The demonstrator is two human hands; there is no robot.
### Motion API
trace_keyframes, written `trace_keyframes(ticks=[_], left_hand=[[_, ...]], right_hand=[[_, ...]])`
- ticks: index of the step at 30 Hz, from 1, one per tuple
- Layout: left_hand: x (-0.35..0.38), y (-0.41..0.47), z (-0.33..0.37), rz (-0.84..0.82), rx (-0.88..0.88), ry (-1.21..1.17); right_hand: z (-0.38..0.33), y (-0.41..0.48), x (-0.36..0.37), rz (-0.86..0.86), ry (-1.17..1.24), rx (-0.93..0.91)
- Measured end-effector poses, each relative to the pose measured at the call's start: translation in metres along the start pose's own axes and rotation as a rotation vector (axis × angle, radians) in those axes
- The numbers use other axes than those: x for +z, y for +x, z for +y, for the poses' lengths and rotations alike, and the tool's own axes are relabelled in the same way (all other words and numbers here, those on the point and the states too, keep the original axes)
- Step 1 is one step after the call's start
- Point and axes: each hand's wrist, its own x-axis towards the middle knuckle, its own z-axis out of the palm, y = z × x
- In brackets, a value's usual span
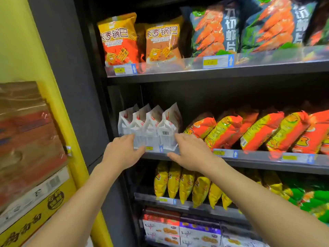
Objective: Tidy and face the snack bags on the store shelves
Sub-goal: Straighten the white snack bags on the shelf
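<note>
At the upper middle of the frame, the left orange bag (119, 40) and the right orange bag (162, 41) each carry the large characters 米香锅巴, with a smaller line ending in RICE CRUST below. The yellow price label (119, 70) under the left one reads 2.90. Further right, the dark blue bag (213, 31) bears 刀切虾片 vertically. The second price label (210, 62) starts with 5; the rest is blurred.

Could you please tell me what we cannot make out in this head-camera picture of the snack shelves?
- Head view: the outer lower corners of the white bags sit behind the left hand and right hand.
- Head view: the price tag below them is blurred and unreadable.
- Head view: the blue shrimp-chip bags are cut off by the top edge.
- Head view: the boxes are cut off by the bottom edge.
</note>
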Motion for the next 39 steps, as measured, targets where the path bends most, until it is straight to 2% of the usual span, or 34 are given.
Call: trace_keyframes(ticks=[3, 14, 24, 27, 32, 39], left_hand=[[0.003, 0.031, -0.013, 0.052, -0.006, -0.047], [0.025, 0.088, -0.028, 0.059, -0.124, -0.084], [0.026, 0.114, -0.020, 0.156, -0.297, 0.004], [0.024, 0.119, -0.014, 0.166, -0.340, 0.039], [0.030, 0.129, -0.011, 0.190, -0.372, 0.027], [0.053, 0.155, -0.019, 0.270, -0.385, -0.213]], right_hand=[[0.006, 0.040, 0.009, 0.038, 0.019, -0.013], [0.002, 0.167, 0.032, 0.168, 0.053, -0.256], [-0.014, 0.249, 0.035, 0.064, 0.068, -0.489], [-0.018, 0.267, 0.036, -0.010, 0.147, -0.551], [-0.021, 0.282, 0.051, -0.096, 0.251, -0.542], [0.001, 0.276, 0.059, -0.131, 0.402, -0.478]])
